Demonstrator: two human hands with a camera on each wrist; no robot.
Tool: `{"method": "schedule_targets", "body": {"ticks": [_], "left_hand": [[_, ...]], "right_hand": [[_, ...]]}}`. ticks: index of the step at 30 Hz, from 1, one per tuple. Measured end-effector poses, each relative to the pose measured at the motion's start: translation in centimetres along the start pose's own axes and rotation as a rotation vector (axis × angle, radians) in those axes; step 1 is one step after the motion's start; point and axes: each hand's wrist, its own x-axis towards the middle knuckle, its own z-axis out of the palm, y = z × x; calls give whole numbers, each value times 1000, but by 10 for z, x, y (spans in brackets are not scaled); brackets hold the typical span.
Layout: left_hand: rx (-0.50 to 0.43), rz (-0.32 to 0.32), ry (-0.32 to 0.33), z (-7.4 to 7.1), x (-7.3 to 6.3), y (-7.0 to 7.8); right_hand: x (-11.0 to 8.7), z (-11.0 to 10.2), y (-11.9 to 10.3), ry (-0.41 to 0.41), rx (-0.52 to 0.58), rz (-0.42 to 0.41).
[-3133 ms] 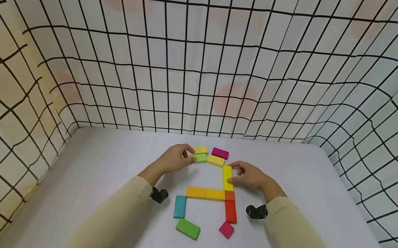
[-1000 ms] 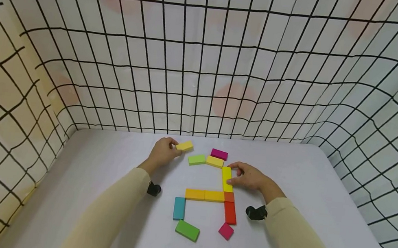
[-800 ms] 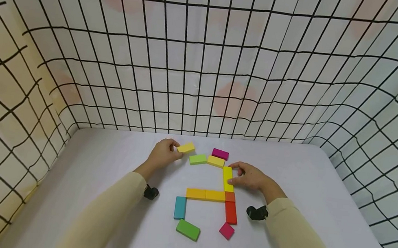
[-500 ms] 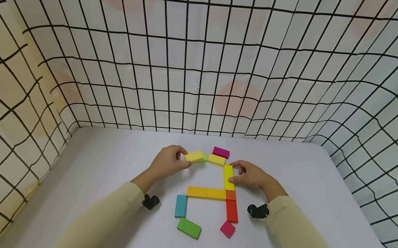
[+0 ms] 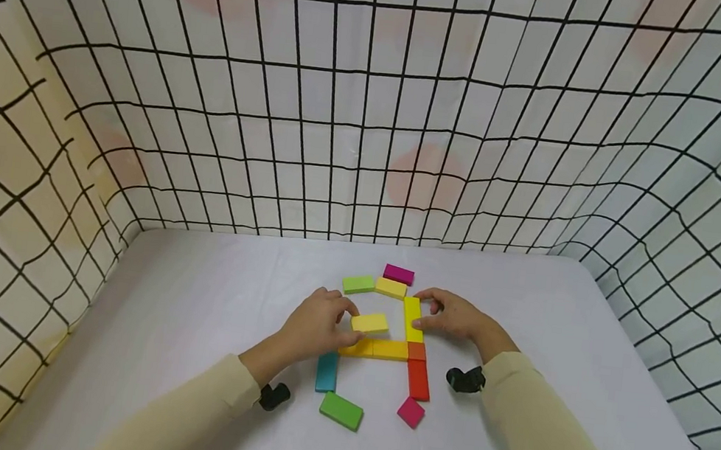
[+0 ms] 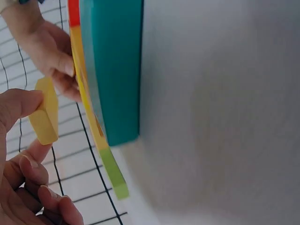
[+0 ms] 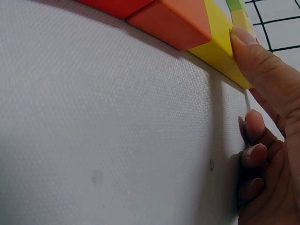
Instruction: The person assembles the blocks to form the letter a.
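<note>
Between thumb and index finger, my left hand pinches a pale yellow block, held over the near-middle row of two amber blocks. The thumb hides part of the left amber one. In the left wrist view the held block shows its edge, with the other fingers curled below. My right hand holds a bright yellow block lying on the table, index finger at its far end and thumb on its side. The right wrist view shows that thumb against the yellow block, which abuts an orange block.
Beyond lie a lime block, another pale yellow block and a magenta block. Nearer are a teal block, a green block, a red block and a crimson block. A black wire grid encloses the white table.
My left hand took the pale yellow block from behind the lime block, moved it left, then brought it nearer and right, over the amber row. My right hand stays at the bright yellow block.
</note>
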Motion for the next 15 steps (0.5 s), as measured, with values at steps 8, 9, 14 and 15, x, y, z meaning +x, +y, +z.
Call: {"method": "schedule_targets", "body": {"ticks": [8,9,14,15], "left_hand": [[9,58,-45,5,-15,12],[5,63,-47,6,-17,13],[-20,101,-71,14,-30,20],[-24,111,-80,16,-33,21]], "right_hand": [[0,1,-1,7,-31,-6],[-1,1,-1,8,-33,-10],[-1,0,-1,10,-33,-24],[-1,0,-1,9,-32,-25]]}}
